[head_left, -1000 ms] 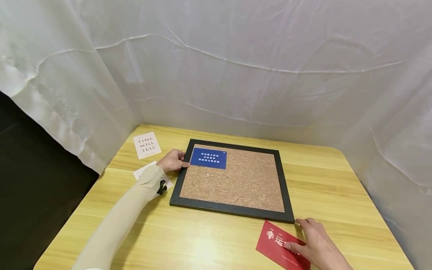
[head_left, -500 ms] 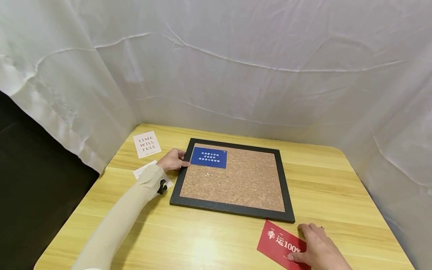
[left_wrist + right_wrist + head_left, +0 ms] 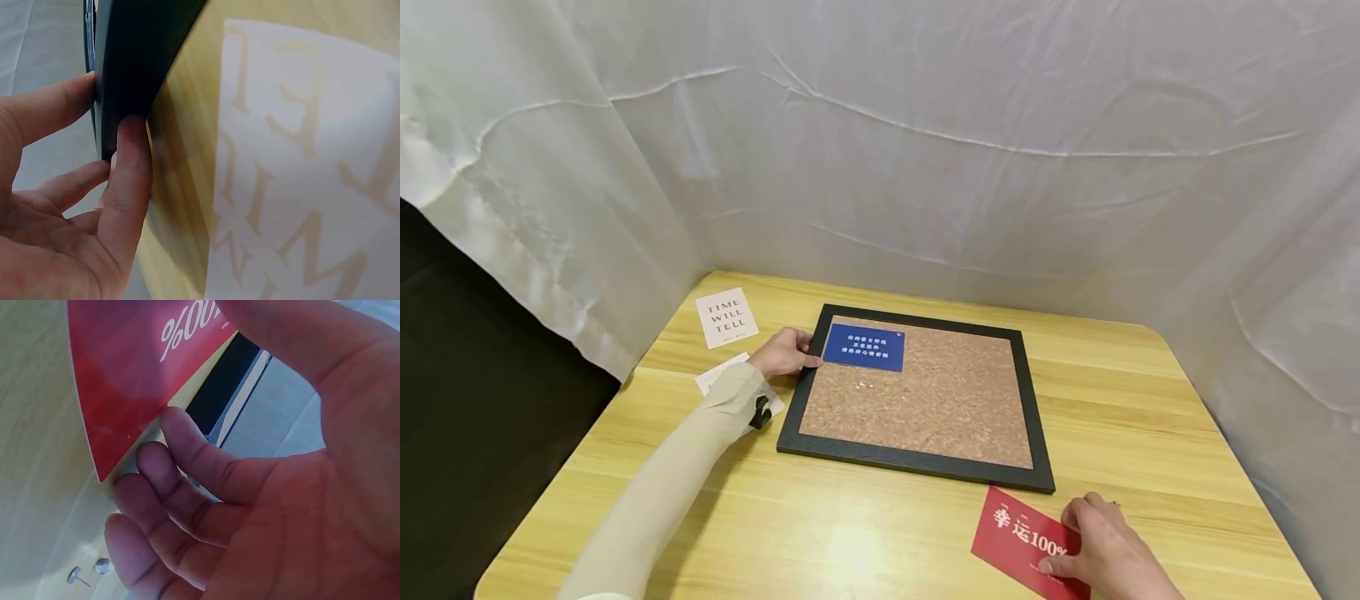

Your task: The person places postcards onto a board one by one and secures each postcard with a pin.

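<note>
A black-framed cork board [image 3: 925,400] lies on the table with a blue card [image 3: 863,348] at its upper left corner. My left hand [image 3: 782,352] grips the board's left side bar, thumb on one face and fingers round the edge, as the left wrist view shows. Just off the board's lower right corner lies a red card [image 3: 1022,542] with white lettering. My right hand [image 3: 1108,546] has its thumb on top of this card and its curled fingers at the card's right edge, pinching it there. The right wrist view shows the index fingertip [image 3: 175,422] against that edge.
Two white cards lie left of the board: a lettered card [image 3: 727,318] at the back and a second card [image 3: 707,379] partly under the left forearm. Two metal thumbtacks [image 3: 75,575] sit on the table by the right hand. White curtain [image 3: 925,125] surrounds the table's back and sides.
My right hand's fingers have drawn back from the board's corner and curled in to the red card's right edge. My left hand and the board stay put.
</note>
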`<state>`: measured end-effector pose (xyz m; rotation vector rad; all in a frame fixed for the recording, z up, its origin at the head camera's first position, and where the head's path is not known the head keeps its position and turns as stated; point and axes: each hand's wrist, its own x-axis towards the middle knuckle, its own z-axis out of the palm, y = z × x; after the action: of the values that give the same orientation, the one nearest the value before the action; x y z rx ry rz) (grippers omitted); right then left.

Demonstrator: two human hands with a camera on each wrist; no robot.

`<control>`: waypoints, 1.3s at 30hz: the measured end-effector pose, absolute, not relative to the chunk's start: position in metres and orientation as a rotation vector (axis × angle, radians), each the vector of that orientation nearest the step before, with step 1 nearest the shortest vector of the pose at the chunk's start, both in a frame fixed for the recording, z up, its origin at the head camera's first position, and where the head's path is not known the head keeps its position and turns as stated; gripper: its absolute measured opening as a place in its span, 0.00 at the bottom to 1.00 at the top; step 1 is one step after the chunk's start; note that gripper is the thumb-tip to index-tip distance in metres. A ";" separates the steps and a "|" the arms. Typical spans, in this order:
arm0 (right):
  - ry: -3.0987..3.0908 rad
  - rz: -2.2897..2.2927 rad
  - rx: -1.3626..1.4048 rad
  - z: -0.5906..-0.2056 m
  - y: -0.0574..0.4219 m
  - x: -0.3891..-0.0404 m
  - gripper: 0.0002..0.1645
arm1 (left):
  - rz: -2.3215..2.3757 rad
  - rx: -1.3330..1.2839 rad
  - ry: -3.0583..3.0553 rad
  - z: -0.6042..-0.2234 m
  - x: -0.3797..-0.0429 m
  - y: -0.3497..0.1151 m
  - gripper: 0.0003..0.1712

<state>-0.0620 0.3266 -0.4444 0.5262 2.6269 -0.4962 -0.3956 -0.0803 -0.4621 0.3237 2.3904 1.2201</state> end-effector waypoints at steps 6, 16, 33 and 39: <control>2.616 -0.539 0.523 -0.447 0.328 -0.062 0.49 | 1.226 0.325 2.380 -0.463 -0.396 -0.080 0.34; 2.571 -0.617 0.574 -0.447 0.327 -0.065 0.48 | 1.217 0.342 2.399 -0.461 -0.396 -0.081 0.32; 2.480 -0.918 0.627 -0.443 0.330 -0.057 0.42 | 1.213 0.339 2.393 -0.464 -0.397 -0.081 0.33; 2.530 -1.019 0.456 -0.436 0.343 -0.056 0.29 | 1.217 0.341 2.395 -0.463 -0.398 -0.081 0.33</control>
<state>-0.0562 0.3433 -0.4365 0.4559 2.5295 -1.0187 -0.3975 -0.0809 -0.4633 0.3411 2.3946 1.2172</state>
